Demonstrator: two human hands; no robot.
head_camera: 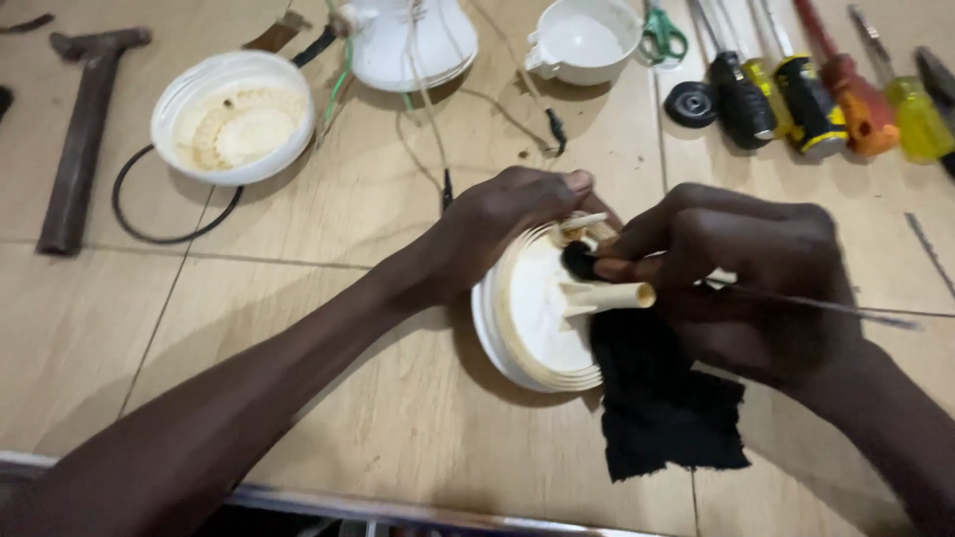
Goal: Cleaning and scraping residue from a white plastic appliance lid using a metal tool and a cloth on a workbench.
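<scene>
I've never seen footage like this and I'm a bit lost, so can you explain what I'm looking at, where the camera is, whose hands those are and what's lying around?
There is no machine here. One camera, worn on a person's head, looks down at their own two bare hands over a tan table. The left hand steadies a round white plastic part tipped on its edge. The right hand holds a black cloth and a thin rod against it. Further back lie a hammer, a white bowl-shaped shell, a black ring, loose wires, a white cup-shaped part, green scissors and a row of screwdrivers.
</scene>
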